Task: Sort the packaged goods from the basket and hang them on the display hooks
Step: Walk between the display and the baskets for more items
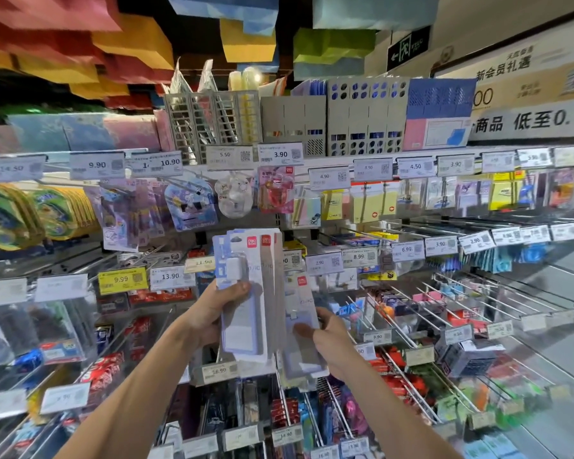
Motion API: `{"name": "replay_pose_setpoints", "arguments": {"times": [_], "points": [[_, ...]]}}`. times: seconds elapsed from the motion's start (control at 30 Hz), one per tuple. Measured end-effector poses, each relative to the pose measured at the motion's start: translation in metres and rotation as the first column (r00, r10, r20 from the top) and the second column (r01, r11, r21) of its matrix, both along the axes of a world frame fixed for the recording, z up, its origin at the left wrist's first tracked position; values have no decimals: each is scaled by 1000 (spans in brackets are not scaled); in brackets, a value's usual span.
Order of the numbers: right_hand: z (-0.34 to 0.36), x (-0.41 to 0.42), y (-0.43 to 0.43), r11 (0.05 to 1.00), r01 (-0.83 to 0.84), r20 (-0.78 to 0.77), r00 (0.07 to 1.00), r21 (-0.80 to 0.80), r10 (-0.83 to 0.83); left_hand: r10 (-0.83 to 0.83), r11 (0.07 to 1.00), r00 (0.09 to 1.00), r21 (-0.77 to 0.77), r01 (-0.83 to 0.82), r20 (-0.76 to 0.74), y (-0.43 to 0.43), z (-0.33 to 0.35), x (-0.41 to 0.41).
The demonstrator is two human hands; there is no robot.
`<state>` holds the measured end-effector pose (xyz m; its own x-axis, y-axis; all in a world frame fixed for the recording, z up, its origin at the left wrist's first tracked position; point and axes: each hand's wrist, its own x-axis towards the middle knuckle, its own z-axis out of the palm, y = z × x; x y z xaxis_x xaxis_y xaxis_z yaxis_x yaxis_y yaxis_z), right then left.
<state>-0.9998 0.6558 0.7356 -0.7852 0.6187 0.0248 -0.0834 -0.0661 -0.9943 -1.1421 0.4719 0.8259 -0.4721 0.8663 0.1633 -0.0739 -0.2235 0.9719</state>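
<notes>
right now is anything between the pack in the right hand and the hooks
Nothing visible blocks the grey carded pack in the right hand. The left hand fans similar carded packs beside it; bare metal hooks lie to the right.

You're holding glossy clear-plastic blister packs [246, 293] on pale matt card backing; the hooks [461, 299] are shining like bare smooth metal, and the price tags [280, 154] are looking like paper in shiny sleeves.

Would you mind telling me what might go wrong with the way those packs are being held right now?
The left hand grips a fanned stack of packs only by one edge, so some may slip out. The right hand pinches a single pack overlapping the stack, which might drag neighbours loose. Bare hooks jut out nearby and could snag a sleeve.
</notes>
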Motion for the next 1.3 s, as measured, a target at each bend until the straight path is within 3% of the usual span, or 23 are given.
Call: {"name": "replay_pose_setpoints", "arguments": {"times": [0.3,0.63,0.8,0.93,1.13,1.3], "points": [[5,-19,11,999,-15,-137,991,-32,10,6,999,994,41,-11,110,10,4,-11],[11,-36,15,998,-11,-143,990,61,20,-6,1000,991,22,4,137,15,1,-17],[11,-51,19,989,-30,-13,999,145,32,-24,999,991,26,20,128,16,0,-16],[-3,-60,21,996,-10,43,999,84,6,-36,999,991,30,33,128,15,-1,-14],[2,-82,32,989,-11,149,989,147,-11,-86,995,989,60,79,118,15,0,-7],[19,-93,41,915,-86,325,944,393,-51,-31,999,994,34,28,105,14,-7,-10]]}}
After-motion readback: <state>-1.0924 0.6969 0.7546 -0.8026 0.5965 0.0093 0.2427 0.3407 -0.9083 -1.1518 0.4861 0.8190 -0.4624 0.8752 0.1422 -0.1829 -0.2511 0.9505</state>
